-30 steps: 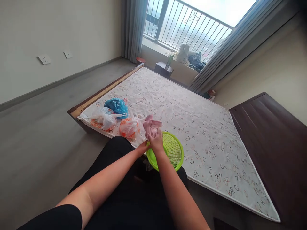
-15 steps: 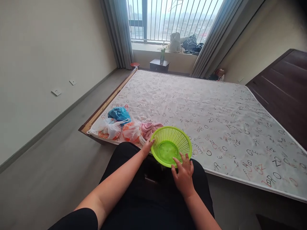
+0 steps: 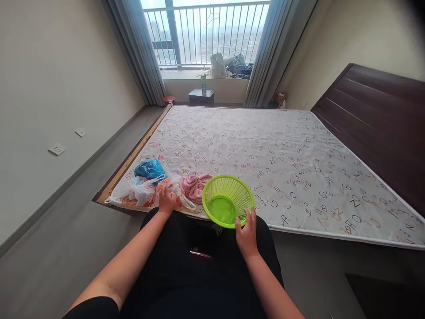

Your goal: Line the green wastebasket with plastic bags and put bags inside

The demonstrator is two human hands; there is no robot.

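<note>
A light green plastic basket (image 3: 228, 177) with slotted sides sits tilted at the mattress edge by my knees, with nothing inside it. My right hand (image 3: 246, 232) grips its near right rim, fingers over the inner wall. My left hand (image 3: 167, 201) is at a white plastic bag with orange print (image 3: 179, 192), fingers apart and touching it; the fingertips are partly lost against the bag. Left of it lies another white plastic bag (image 3: 141, 190), with a blue plastic bag (image 3: 150, 169) behind. A pink cloth (image 3: 195, 186) lies between the bags and the basket.
The letter-printed mattress (image 3: 265, 146) rests on a wooden bed frame (image 3: 133, 155) with a dark headboard (image 3: 375, 102). Beyond it stand a small dark table (image 3: 201, 96) with a green bottle (image 3: 203, 83) and a red stool (image 3: 168, 99). A slim shiny object (image 3: 200, 253) lies on my lap.
My left hand has let go of the basket's left rim and moved left to the white and orange bag. My right hand has closed on the rim. The view has shifted.
</note>
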